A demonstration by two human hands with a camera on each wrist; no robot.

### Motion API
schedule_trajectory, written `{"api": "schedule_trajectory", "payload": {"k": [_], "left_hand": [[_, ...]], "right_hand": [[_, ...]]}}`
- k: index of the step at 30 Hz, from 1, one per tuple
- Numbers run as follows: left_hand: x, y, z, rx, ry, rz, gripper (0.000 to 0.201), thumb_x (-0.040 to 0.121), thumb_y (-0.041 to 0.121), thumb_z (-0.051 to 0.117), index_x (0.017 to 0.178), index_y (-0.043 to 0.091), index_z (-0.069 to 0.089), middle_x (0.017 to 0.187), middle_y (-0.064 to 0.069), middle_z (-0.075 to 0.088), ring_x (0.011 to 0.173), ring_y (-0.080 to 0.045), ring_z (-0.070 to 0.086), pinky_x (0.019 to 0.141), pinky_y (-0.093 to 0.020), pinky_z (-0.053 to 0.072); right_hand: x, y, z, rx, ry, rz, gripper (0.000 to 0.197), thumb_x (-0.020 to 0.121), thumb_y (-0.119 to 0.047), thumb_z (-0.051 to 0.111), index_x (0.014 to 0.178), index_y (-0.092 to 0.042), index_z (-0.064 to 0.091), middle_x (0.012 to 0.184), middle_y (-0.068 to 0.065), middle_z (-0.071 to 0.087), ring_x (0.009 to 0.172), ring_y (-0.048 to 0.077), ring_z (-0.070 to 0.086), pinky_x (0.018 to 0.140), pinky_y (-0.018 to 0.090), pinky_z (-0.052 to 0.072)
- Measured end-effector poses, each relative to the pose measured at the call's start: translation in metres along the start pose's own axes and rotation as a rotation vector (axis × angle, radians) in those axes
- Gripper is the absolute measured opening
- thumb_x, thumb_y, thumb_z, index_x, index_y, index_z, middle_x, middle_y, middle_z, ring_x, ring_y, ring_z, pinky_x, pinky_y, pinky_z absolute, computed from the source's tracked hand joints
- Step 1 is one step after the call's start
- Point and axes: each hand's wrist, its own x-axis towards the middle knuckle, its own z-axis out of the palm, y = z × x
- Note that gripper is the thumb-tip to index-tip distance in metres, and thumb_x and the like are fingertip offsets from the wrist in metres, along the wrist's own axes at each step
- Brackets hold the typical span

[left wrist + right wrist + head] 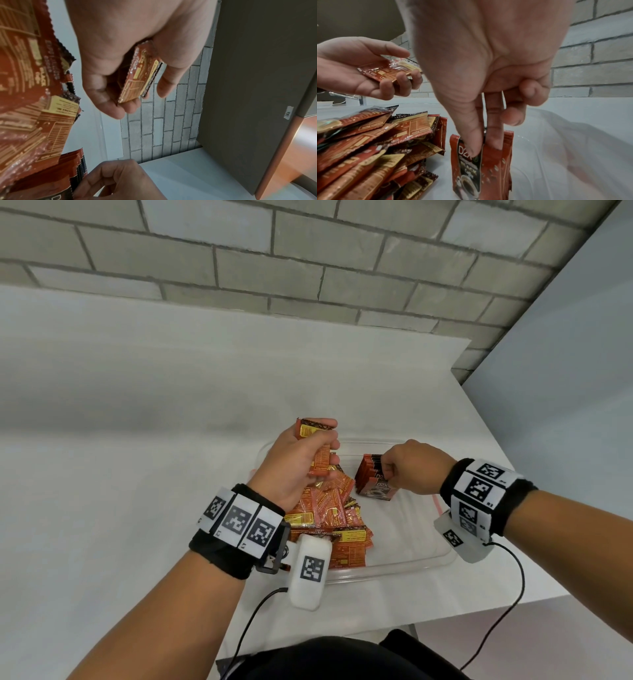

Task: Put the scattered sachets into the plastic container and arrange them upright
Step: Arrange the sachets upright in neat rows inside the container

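Inside the clear plastic container (394, 568), the right hand (414, 467) pinches a short upright row of sachets (375, 479). The left hand (294, 467) grips a few more (317, 436) above a loose pile (329, 518) (most remain unsorted).

Grey brick wall (239, 251) behind a white table (137, 405), perhaps a grey cabinet panel (565, 371) at right.

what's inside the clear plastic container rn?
Inside the clear plastic container: a loose heap of red-and-gold sachets lying flat, and a small upright row of red sachets pinched by the right hand. Sachets low in the heap are covered.
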Motion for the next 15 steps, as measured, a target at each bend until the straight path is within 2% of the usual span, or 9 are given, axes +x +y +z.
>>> {"api": "schedule_trajectory", "payload": {"k": [9, 15], "left_hand": [[-0.0008, -0.0031, 0.0024, -0.013, -0.008, 0.002, 0.022, 0.092, 0.012, 0.059, 0.114, 0.013, 0.062, 0.085, -0.007, 0.061, 0.066, -0.015, 0.061, 0.063, -0.032, 0.052], [-0.0012, -0.0027, 0.0042, -0.008, -0.008, 0.005, 0.019, 0.092, 0.011, 0.059, 0.11, 0.015, 0.063, 0.084, -0.007, 0.06, 0.065, -0.015, 0.06, 0.062, -0.032, 0.051]], "right_hand": [[-0.0015, -0.0019, -0.0004, -0.053, 0.026, -0.014, 0.011, 0.087, -0.016, 0.057, 0.081, -0.023, 0.052, 0.087, -0.001, 0.056, 0.078, 0.02, 0.053, 0.057, 0.026, 0.035], [0.0016, -0.0007, 0.0013, -0.058, 0.03, -0.017, 0.012, 0.087, -0.015, 0.057, 0.08, -0.023, 0.051, 0.086, 0.0, 0.056, 0.078, 0.022, 0.055, 0.053, 0.025, 0.032]]}}
